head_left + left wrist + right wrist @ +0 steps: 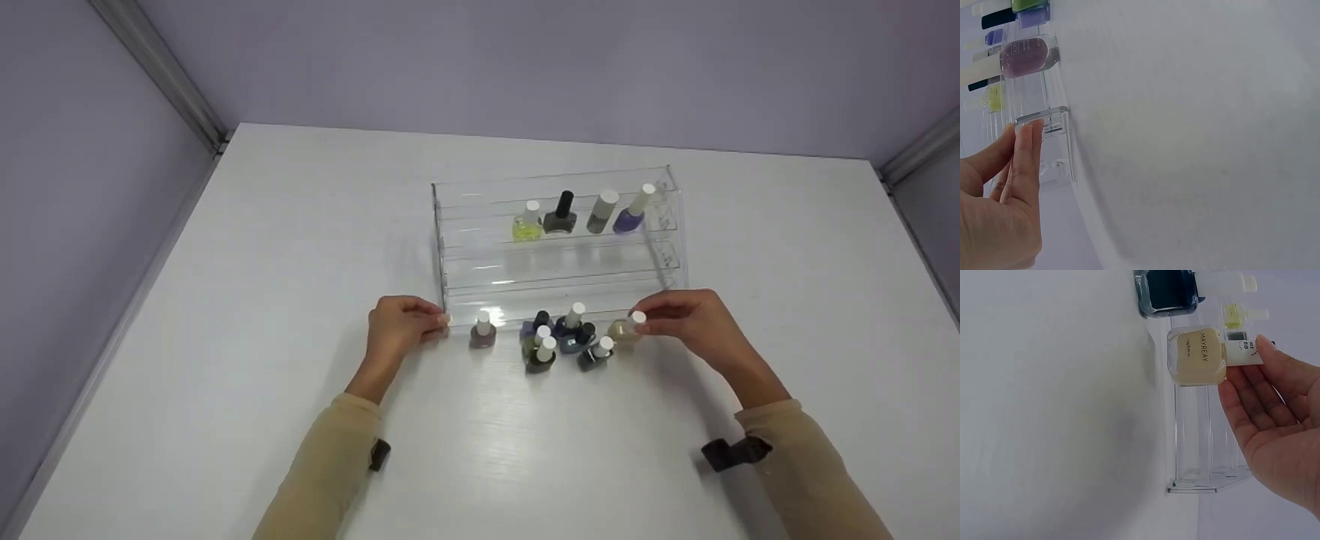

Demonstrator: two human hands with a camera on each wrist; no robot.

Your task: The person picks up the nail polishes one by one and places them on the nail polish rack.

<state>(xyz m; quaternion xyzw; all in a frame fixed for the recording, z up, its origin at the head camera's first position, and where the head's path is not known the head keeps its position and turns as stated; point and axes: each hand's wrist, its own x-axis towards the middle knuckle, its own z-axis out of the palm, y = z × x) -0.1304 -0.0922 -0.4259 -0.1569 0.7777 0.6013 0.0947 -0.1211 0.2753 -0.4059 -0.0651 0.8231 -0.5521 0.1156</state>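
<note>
Right hand (694, 321) is pinching beige bottle (1199, 357), probably for pickup, calling for lifting next; left hand (399, 327) is holding rack (1062, 111) between fingertips.

- On the cream bottle (1196, 360) in the right hand (1286, 399): the brand MAYREAY in dark capitals, running across the glass in the half nearer the right-hand fingers.
- Below that brand, farther from the right-hand fingers and toward the base: a much smaller line, seemingly an amount ending in "fl oz"; its digits are too fine to be sure of.
- On that bottle's white cap (1244, 353), between the right thumb and fingers: small dark characters and digits in two short rows, too blurred to read surely.
- On the mauve bottle (1027, 59) near the left hand (1008, 205): a small boxed mark with pale lettering, too small to read.
</note>
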